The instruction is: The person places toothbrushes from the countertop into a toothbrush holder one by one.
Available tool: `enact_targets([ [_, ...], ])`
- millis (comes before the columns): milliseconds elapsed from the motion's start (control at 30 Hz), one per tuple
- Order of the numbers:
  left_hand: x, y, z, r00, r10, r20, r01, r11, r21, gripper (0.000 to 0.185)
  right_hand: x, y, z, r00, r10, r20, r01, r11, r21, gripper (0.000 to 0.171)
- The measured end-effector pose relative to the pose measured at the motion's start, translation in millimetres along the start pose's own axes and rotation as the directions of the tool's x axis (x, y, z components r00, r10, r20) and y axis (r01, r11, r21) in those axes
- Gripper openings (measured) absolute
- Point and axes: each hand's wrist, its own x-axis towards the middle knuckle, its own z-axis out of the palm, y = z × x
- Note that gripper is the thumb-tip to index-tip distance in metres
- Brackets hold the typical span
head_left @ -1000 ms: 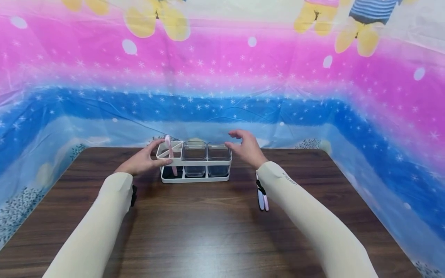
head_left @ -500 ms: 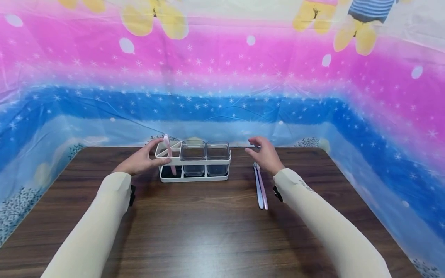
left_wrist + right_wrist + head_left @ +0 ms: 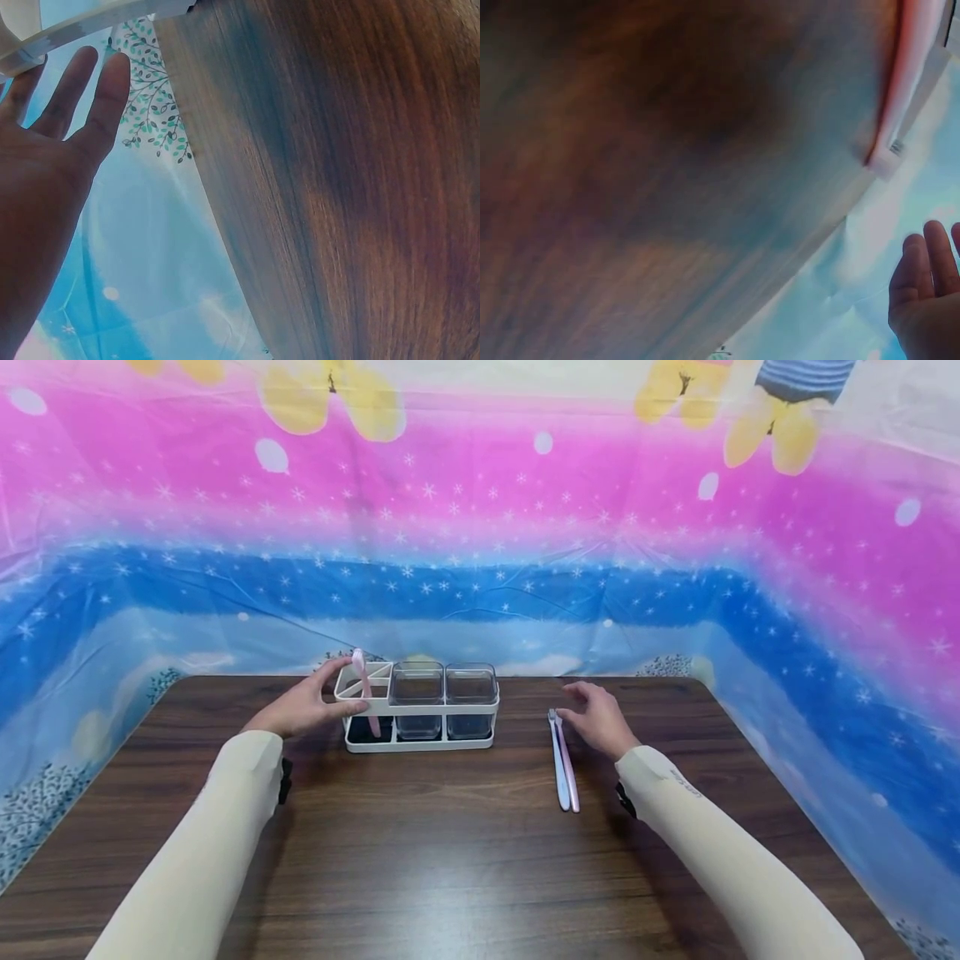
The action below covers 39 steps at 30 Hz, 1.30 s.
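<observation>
My left hand grips the left end of a white toothbrush holder, thumb along the front and fingers behind. In the left wrist view several fingers stretch up beneath the white rail. A pink toothbrush stands head-up in the holder's left, divided section. Two clear square cups, a middle one and a right one, sit in the other sections. To the right, a pale blue toothbrush and a pink one lie side by side. My right hand hovers by their heads, holding nothing.
Everything stands on a dark wooden table with rounded far corners. A printed pink and blue cloth hangs behind the table and along both sides. The holder is close to the back edge.
My right hand has moved from beside the holder's right end, rightward and down to the loose toothbrushes, uncovering them. My left hand stays on the holder.
</observation>
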Motion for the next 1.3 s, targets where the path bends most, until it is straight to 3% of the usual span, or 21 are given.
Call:
enact_targets([
  [233,-0.2,0.4,0.7,1.000,0.012,-0.003,-0.012,1.000,0.012,0.098,-7,12,5,0.987,0.093,0.128,-0.097,0.995,0.024,0.039],
  [667,-0.8,1.3,1.1,1.000,0.004,0.006,-0.004,1.000,0.006,0.099,-8,22,5,0.964,0.101,0.246,-0.107,0.994,0.012,0.036],
  [800,0.6,0.7,0.6,1.000,0.007,0.002,-0.007,1.000,0.022,0.100,-6,21,5,0.960,0.104,0.260,-0.109,0.994,0.006,0.035],
  [1300,1.8,1.6,1.1,1.000,-0.009,-0.005,0.009,0.999,0.040,0.100,-1,12,3,0.923,0.228,0.309,-0.237,0.971,-0.009,0.023],
])
